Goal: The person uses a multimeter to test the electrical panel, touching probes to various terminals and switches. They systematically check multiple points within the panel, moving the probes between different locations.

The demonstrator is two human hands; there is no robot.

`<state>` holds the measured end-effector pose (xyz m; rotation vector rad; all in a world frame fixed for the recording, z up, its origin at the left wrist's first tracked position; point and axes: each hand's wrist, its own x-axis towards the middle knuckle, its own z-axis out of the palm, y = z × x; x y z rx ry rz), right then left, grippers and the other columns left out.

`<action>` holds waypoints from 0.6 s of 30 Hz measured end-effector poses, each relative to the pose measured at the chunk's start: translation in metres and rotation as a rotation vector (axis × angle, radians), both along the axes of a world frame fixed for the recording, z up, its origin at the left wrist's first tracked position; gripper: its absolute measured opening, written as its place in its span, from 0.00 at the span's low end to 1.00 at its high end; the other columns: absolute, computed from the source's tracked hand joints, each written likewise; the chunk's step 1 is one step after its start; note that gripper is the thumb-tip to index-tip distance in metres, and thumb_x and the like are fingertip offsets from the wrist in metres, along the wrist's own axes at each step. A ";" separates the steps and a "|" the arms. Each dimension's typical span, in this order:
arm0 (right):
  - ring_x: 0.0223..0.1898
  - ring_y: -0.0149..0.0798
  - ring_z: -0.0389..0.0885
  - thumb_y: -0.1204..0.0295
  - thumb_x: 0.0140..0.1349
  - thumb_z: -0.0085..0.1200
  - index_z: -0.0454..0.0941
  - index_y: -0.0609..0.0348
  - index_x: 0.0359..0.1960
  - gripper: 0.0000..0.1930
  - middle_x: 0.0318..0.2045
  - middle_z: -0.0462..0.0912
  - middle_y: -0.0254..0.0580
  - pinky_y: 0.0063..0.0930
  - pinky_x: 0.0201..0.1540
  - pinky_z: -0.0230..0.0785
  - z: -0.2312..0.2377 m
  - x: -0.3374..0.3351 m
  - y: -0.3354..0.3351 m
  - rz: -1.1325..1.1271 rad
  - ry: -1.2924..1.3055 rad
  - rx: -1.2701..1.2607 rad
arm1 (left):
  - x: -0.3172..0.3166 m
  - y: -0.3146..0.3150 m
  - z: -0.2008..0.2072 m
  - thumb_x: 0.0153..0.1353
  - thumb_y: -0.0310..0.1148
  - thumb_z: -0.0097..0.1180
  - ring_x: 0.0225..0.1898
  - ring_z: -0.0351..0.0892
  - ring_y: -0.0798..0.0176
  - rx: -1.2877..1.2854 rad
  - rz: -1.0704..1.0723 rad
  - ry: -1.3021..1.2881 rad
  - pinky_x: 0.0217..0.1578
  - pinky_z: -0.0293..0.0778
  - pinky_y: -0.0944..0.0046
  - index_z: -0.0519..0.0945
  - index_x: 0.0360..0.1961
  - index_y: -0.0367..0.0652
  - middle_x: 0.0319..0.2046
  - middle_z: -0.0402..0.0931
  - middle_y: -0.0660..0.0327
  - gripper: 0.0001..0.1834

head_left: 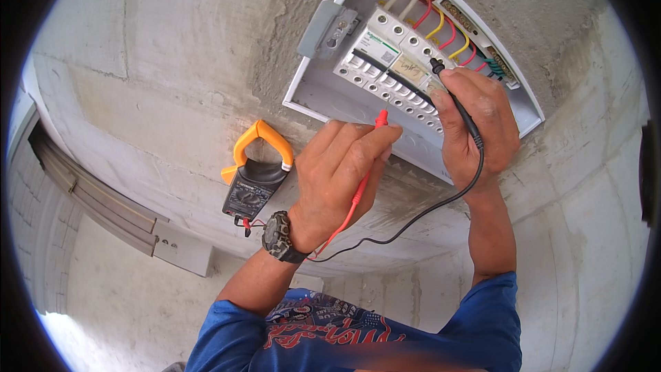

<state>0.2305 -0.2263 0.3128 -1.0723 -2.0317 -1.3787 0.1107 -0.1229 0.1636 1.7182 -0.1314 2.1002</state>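
Note:
My left hand (337, 169) is closed around a red test probe (381, 119), its thin tip pointing up at the lower terminal screws of a row of circuit breakers (399, 62). My right hand (482, 120) pinches a black test probe (436, 66), whose tip is at the upper terminals of the same row. Whether either tip touches metal I cannot tell. Red and black leads trail from the probes past my left wrist. To the left of that hand, a clamp meter (249, 189) with a dark body and orange jaw has leads plugged into its lower end.
A white-framed distribution box (313, 100) in the rough concrete wall (186, 62) surrounds the breakers. Red, yellow and white wires (441, 24) enter above them, near brass terminal bars (458, 15). A grey bracket (327, 29) sits on the box's left edge.

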 end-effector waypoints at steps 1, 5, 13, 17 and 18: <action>0.38 0.46 0.87 0.80 0.58 0.76 0.87 0.63 0.48 0.17 0.40 0.90 0.47 0.35 0.39 0.79 0.000 -0.001 0.001 0.005 -0.006 0.008 | 0.000 0.000 0.000 0.57 0.14 0.69 0.34 0.82 0.53 -0.005 -0.009 0.010 0.34 0.75 0.58 0.84 0.54 0.39 0.37 0.86 0.55 0.22; 0.37 0.46 0.87 0.80 0.59 0.76 0.87 0.64 0.48 0.16 0.40 0.90 0.47 0.35 0.38 0.79 0.000 -0.005 0.002 0.000 0.019 0.015 | -0.001 0.000 -0.003 0.59 0.13 0.68 0.35 0.83 0.53 -0.014 -0.012 0.056 0.35 0.76 0.59 0.84 0.53 0.38 0.38 0.87 0.54 0.21; 0.37 0.44 0.87 0.78 0.63 0.74 0.87 0.64 0.49 0.14 0.40 0.90 0.47 0.34 0.40 0.79 -0.004 -0.008 0.003 -0.001 0.038 0.015 | -0.005 0.000 -0.006 0.54 0.13 0.70 0.34 0.82 0.53 -0.016 0.019 0.054 0.34 0.76 0.59 0.84 0.53 0.39 0.38 0.86 0.56 0.24; 0.40 0.46 0.89 0.79 0.64 0.73 0.87 0.65 0.48 0.12 0.41 0.91 0.49 0.35 0.44 0.82 0.000 -0.009 -0.002 -0.071 -0.027 0.023 | 0.000 0.003 -0.004 0.54 0.15 0.70 0.31 0.80 0.54 -0.023 0.058 0.040 0.31 0.74 0.58 0.84 0.53 0.40 0.34 0.83 0.58 0.24; 0.42 0.46 0.90 0.80 0.65 0.73 0.87 0.66 0.48 0.12 0.42 0.91 0.49 0.36 0.45 0.82 0.000 -0.009 -0.003 -0.093 -0.049 0.008 | 0.002 0.004 -0.004 0.55 0.19 0.69 0.32 0.79 0.55 -0.010 0.076 0.041 0.31 0.74 0.57 0.83 0.52 0.41 0.33 0.80 0.59 0.22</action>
